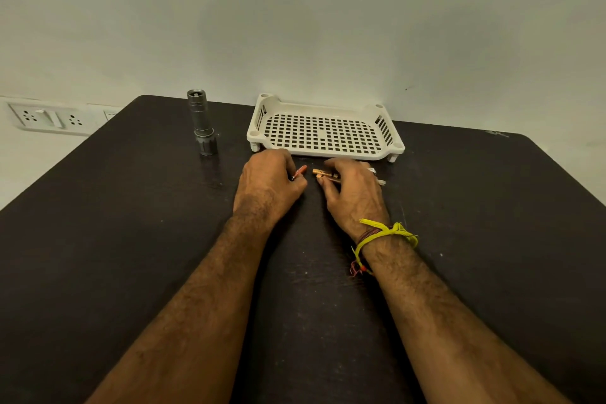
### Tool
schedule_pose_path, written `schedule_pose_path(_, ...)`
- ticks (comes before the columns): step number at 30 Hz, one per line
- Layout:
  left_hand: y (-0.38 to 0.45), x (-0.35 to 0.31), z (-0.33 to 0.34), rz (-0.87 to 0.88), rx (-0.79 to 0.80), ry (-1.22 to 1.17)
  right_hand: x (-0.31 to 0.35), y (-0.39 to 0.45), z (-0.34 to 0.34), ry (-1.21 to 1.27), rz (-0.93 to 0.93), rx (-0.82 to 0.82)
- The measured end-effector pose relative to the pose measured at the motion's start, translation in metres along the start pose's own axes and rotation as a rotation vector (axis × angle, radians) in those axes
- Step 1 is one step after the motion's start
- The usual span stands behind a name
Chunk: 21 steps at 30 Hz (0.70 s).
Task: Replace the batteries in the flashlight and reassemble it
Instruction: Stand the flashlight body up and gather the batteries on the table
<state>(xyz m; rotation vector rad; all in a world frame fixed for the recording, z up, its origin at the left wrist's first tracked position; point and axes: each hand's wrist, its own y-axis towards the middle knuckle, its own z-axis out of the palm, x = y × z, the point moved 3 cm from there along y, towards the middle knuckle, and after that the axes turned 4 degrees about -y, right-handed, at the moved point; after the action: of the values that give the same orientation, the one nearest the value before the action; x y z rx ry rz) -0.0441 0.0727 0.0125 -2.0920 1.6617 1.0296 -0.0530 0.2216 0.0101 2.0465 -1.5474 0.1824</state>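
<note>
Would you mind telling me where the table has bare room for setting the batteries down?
Bare table lies left of the left hand, below the flashlight, and right of the right hand. The white tray holds nothing. It is crowded between the hands and the tray's front edge.

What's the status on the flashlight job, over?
Left hand closed on red battery; right hand fingers on copper batteries. Flashlight upright, untouched, far left. White tray empty; nothing in the way.
</note>
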Motion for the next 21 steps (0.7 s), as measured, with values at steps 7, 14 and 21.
schedule_pose_path(7, 0.0019, 0.0011, -0.0024, -0.001, -0.028, -0.036, 0.0044, -0.0069, -0.0027, -0.032, -0.002, -0.002)
schedule_pose_path(14, 0.0086, -0.0033, -0.0001, -0.07, -0.005, 0.05, 0.0015, 0.0019, -0.0018, -0.145, 0.095, 0.01)
schedule_pose_path(21, 0.0075, -0.0023, -0.0017, -0.037, -0.022, -0.012, 0.0017, 0.0012, -0.0087, -0.07, 0.117, -0.065)
